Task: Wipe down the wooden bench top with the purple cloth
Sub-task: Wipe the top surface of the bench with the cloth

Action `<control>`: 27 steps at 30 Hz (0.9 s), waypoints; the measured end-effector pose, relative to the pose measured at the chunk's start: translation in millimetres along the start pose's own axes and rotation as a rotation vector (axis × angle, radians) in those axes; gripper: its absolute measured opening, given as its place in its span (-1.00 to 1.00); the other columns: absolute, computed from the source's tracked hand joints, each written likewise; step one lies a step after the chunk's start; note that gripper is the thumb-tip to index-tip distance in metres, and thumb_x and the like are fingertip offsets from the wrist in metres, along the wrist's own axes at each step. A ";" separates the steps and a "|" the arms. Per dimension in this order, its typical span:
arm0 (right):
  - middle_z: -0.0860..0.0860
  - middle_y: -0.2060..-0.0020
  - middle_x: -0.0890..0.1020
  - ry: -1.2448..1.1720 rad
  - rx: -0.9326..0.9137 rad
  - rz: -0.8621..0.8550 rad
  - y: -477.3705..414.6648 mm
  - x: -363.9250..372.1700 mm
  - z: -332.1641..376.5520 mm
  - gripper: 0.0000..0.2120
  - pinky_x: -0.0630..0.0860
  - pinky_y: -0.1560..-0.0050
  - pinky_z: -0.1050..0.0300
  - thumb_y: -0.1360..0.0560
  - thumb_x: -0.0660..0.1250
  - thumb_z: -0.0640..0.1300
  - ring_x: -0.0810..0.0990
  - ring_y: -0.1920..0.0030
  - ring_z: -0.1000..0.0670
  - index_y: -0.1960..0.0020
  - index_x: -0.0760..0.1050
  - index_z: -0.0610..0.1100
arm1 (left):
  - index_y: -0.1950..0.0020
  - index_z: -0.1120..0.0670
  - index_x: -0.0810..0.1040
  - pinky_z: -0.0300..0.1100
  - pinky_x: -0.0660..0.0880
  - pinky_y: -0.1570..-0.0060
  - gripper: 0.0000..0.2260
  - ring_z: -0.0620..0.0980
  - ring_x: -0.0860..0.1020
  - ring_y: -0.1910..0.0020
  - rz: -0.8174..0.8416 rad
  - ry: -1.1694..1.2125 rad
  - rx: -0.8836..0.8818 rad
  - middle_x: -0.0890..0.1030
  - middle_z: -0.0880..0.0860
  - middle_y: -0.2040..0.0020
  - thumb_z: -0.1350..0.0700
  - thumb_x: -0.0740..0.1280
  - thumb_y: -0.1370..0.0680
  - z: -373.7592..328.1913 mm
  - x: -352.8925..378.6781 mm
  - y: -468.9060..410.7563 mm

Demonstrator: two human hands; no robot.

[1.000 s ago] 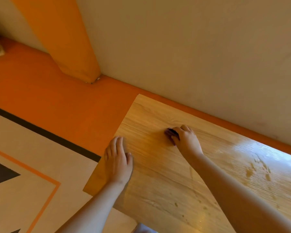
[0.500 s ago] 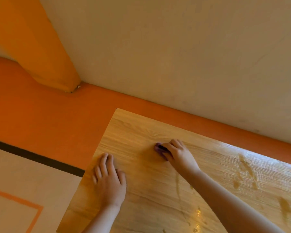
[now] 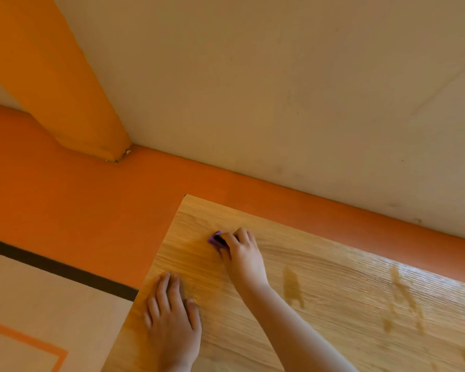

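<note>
The wooden bench top [image 3: 333,285] fills the lower right of the view, its left end near the middle. My right hand [image 3: 243,255] grips a small bunched purple cloth [image 3: 215,239] and holds it down on the wood near the far left corner; only a bit of cloth shows past my fingers. My left hand [image 3: 172,320] rests flat, fingers straight, on the bench by its left edge, nearer to me. Wet smears [image 3: 293,289] lie on the wood to the right of my right arm.
An orange floor strip [image 3: 78,210] runs left of and behind the bench. A cream wall [image 3: 279,89] rises behind it, with an orange pillar [image 3: 54,76] at the upper left. A dark line [image 3: 51,267] borders a beige floor area at the lower left.
My right hand has carried the cloth a little farther toward the bench's far left corner. My left hand stays flat near the left edge. The camera view has shifted.
</note>
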State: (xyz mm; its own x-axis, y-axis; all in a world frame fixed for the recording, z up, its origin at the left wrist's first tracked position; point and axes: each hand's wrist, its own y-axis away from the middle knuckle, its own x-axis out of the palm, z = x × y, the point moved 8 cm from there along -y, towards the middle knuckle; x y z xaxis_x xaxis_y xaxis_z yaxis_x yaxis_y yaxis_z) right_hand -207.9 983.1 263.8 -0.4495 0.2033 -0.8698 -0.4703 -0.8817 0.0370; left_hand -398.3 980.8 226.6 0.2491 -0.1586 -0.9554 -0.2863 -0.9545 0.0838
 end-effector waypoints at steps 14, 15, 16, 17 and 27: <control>-0.11 0.09 0.52 -0.008 0.762 -0.484 100.3 -112.9 -205.2 -0.76 0.35 0.16 0.09 -0.54 0.29 -0.10 0.45 0.05 -0.13 -0.17 0.55 -0.15 | -0.28 0.21 0.48 0.16 0.27 -0.12 -0.50 0.28 0.39 -0.21 0.017 0.019 0.008 0.42 0.17 -0.37 -0.02 0.08 -0.45 -2.6 -0.6 2.6; -0.10 0.10 0.52 -0.032 0.764 -0.488 95.5 -110.1 -198.7 -0.76 0.33 0.15 0.10 -0.54 0.30 -0.08 0.45 0.07 -0.13 -0.16 0.56 -0.14 | -0.28 0.21 0.48 0.17 0.27 -0.12 -0.50 0.28 0.40 -0.21 0.015 0.024 0.010 0.42 0.17 -0.37 -0.02 0.08 -0.45 -2.9 -1.2 2.9; -0.07 0.12 0.51 -0.064 0.736 -0.481 85.5 -105.1 -185.8 -0.77 0.31 0.16 0.12 -0.54 0.29 -0.07 0.45 0.09 -0.11 -0.15 0.57 -0.12 | -0.28 0.21 0.48 0.17 0.28 -0.12 -0.50 0.28 0.40 -0.21 0.012 0.028 0.009 0.42 0.17 -0.37 -0.02 0.08 -0.45 -3.5 -2.2 2.9; -0.05 0.12 0.50 -0.091 0.682 -0.456 72.5 -97.4 -166.7 -0.77 0.29 0.17 0.14 -0.54 0.29 -0.05 0.45 0.09 -0.09 -0.15 0.57 -0.09 | -0.28 0.21 0.48 0.17 0.28 -0.11 -0.50 0.27 0.40 -0.21 0.010 0.031 0.006 0.42 0.16 -0.37 -0.02 0.07 -0.45 -4.2 -3.4 3.0; -0.03 0.00 0.52 -0.151 0.347 -0.187 48.1 -38.9 -59.8 -0.72 0.44 0.15 0.11 -0.56 0.22 0.04 0.47 -0.04 -0.05 -0.20 0.50 -0.06 | -0.28 0.19 0.47 0.14 0.30 -0.14 -0.52 0.21 0.39 -0.22 -0.059 0.049 0.019 0.42 0.14 -0.36 -0.01 0.09 -0.47 -6.9 -11.8 6.1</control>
State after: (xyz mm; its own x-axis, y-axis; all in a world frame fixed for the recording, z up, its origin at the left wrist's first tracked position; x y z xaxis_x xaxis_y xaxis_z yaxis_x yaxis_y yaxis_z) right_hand -167.6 907.3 270.0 -0.4258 0.4291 -0.7966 -0.7708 -0.6332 0.0709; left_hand -396.6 975.1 240.3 0.3106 -0.1148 -0.9436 -0.2874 -0.9576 0.0219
